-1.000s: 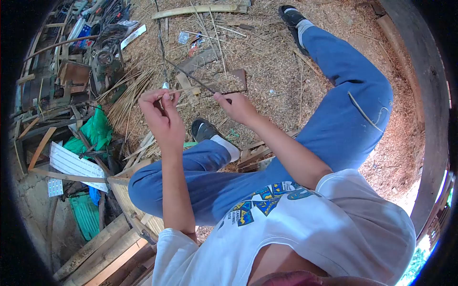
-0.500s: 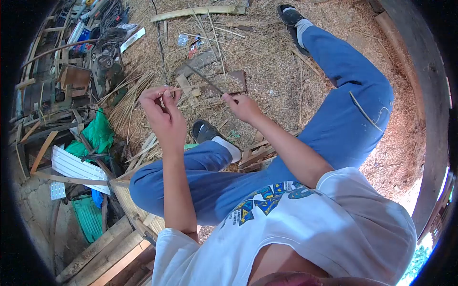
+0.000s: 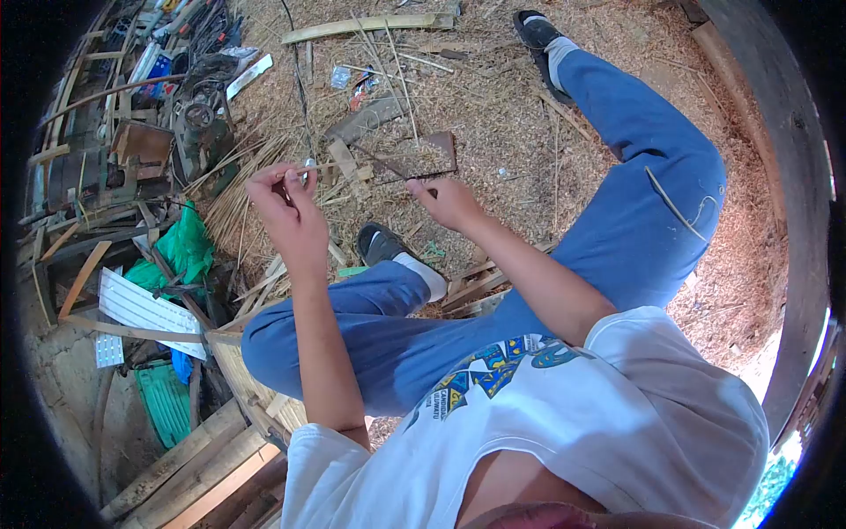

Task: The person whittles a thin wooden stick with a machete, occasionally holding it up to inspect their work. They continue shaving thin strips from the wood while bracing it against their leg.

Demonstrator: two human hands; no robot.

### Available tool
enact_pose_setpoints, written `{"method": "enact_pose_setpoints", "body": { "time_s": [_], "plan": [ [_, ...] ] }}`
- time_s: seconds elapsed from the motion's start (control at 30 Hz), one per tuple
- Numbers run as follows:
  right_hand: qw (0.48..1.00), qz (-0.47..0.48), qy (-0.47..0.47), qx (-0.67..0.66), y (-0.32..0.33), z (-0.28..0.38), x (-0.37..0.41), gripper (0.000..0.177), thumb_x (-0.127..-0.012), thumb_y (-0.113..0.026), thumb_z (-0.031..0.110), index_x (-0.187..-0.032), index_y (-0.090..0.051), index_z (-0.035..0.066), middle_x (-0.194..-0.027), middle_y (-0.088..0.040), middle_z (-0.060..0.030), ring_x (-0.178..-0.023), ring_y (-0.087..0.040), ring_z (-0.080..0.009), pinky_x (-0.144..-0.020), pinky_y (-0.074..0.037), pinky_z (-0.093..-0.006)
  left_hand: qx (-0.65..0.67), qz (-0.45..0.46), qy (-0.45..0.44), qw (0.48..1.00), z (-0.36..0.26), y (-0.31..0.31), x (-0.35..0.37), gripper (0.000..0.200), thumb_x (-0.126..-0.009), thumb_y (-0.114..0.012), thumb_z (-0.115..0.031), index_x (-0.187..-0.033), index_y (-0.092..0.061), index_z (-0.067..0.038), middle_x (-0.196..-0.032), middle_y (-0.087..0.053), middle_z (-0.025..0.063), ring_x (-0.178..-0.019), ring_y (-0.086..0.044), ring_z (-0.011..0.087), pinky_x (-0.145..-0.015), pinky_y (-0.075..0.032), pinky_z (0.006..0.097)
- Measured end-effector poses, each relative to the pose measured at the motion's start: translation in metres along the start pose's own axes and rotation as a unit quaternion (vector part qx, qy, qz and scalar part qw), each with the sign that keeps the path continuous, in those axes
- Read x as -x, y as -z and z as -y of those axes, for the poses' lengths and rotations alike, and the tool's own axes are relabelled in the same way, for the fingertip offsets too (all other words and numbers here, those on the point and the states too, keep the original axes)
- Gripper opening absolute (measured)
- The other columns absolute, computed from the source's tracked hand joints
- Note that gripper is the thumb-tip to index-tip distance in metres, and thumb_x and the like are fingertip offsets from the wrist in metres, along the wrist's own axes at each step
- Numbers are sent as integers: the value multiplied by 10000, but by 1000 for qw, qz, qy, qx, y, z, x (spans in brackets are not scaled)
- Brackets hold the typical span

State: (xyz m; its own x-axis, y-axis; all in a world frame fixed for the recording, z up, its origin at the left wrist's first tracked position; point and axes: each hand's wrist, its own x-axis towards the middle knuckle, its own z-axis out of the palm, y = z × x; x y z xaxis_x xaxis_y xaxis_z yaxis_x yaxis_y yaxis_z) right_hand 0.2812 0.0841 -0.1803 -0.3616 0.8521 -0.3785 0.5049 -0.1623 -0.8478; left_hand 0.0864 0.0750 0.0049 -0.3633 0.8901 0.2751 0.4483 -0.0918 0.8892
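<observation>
My left hand [image 3: 291, 216] is raised, thumb and fingers pinched on a thin bamboo strip [image 3: 328, 165] that points to the right. Slightly right of it, my right hand [image 3: 447, 203] is closed around a knife whose narrow dark blade [image 3: 381, 162] slants up and left. The blade's tip reaches above the strip's free end in this view, and my palm hides the handle. Beneath both hands, wood shavings cover the ground, with a dark flat board [image 3: 432, 157] and a short pale wood piece [image 3: 350, 163] lying there.
A bundle of thin bamboo strips [image 3: 251, 189] lies left of my hands. Farther left are a green plastic bag [image 3: 183, 251], a white ridged panel [image 3: 150, 309] and scrap wood. One loose strip [image 3: 674, 204] rests on my right thigh. A long split bamboo piece [image 3: 370, 26] lies ahead.
My left hand has shifted a little left and down with the strip. The knife in my right hand has turned, its blade now lower and nearer level.
</observation>
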Motion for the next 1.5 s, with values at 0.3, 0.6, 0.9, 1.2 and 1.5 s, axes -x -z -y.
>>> {"method": "enact_pose_setpoints", "body": {
  "time_s": [0.3, 0.6, 0.9, 1.2, 1.5],
  "plan": [
    [966, -15, -252, 60, -19, -88, 3, 843, -952, -414, 754, -935, -774, -9, -914, -729, -280, -930, -716, -436, -859, -540, -512, 7, -49, 31, 998, 17, 11, -14, 102, -1070, -473, -48, -1102, -426, 36, -1097, -538, 143, -986, -616, 180, -892, -624, 348],
    [992, -19, -93, 87, -21, -49, 18, 758, -968, -439, 697, -1020, -765, 15, -1037, -709, -305, -1014, -687, -466, -908, -532, -509, 31, -91, 50, 994, 47, 36, -10, 92, -1064, -501, -58, -1095, -451, 13, -1060, -556, 112, -940, -618, 162, -871, -624, 336],
    [979, -80, -153, 108, -27, -100, -20, 692, -954, -544, 634, -943, -731, -32, -765, -698, -228, -747, -695, -360, -710, -524, -467, -16, -175, 35, 984, 68, 46, -12, 109, -1035, -563, -65, -1057, -525, 35, -945, -634, 135, -804, -676, 170, -693, -603, 303],
    [982, -137, 27, 123, -30, -95, -4, 446, -851, -715, 425, -911, -725, -17, -790, -702, -231, -772, -688, -416, -731, -534, -487, -180, -319, 186, 912, 200, 115, -37, 136, -948, -686, -161, -982, -643, -36, -858, -723, 149, -813, -717, 283, -708, -547, 420],
    [970, -88, -128, 188, -31, -112, 9, 574, -891, -632, 569, -1018, -759, 25, -963, -728, -267, -943, -705, -436, -851, -542, -489, -9, -408, 364, 837, 332, 125, -45, 480, -862, -720, -70, -1264, -471, 12, -1193, -644, 258, -995, -720, 364, -835, -612, 413]
  ]
}}
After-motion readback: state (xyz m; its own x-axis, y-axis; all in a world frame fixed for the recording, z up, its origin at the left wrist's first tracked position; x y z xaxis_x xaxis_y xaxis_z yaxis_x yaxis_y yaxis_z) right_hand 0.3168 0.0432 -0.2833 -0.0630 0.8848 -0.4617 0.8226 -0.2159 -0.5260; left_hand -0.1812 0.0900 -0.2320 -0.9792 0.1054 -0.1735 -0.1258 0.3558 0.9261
